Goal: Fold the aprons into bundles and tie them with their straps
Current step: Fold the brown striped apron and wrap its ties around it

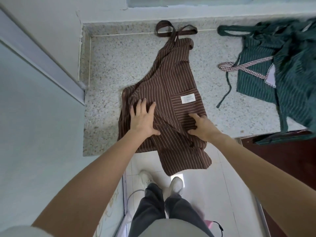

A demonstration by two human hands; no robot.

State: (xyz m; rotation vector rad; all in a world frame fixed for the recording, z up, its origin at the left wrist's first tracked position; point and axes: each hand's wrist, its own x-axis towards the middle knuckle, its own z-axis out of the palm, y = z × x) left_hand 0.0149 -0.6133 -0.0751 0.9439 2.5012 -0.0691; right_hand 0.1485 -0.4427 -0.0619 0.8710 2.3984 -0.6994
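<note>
A brown striped apron point(171, 79) lies on the speckled stone counter point(116, 65), folded lengthwise, its lower end hanging over the front edge. Its neck strap point(176, 29) loops at the far end by the wall. A white label point(188, 99) marks its pocket. My left hand point(142, 119) presses flat on the apron's left side, fingers spread. My right hand point(202, 124) rests on the cloth to the right, fingers curled into a fold of fabric. A thin waist strap point(164, 125) runs between both hands.
A green striped apron point(282, 74) with a checked trim strap point(239, 66) lies bunched at the right of the counter, one tie point(225, 93) trailing. A dark wooden surface point(282, 159) sits below it. A wall and a frame bound the left side. My shoes point(160, 182) stand on white tiles.
</note>
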